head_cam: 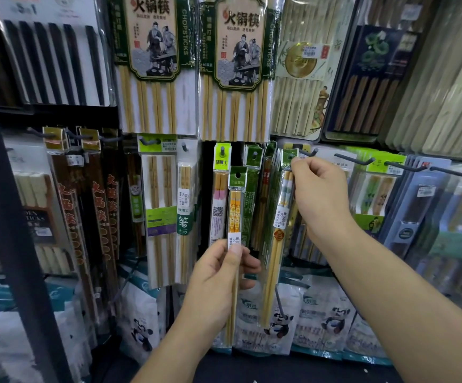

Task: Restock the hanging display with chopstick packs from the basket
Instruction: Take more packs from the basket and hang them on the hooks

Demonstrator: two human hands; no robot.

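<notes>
Shop wall fills everything ahead of me: a hanging display crowded with chopstick packs on grey pegs, row above row. Two big hot-pot chopstick packs hang side by side in the far upper row, and panda-printed bags stand along the bottom.

My left hand is low and near the middle, thumb and fingers pinching a slim yellow-patterned pack just at its white price label. That pack stands upright in front of the hung stock, its green header with the punched hole at the top and free of any peg, its bamboo ends running down past my palm.

My right hand is raised to the right of it, fingertips closed on the green header of a blue-topped pack that hangs among the others. My fingertips sit just beside the upturned tip of a grey peg; I cannot tell whether the header is on it.
</notes>
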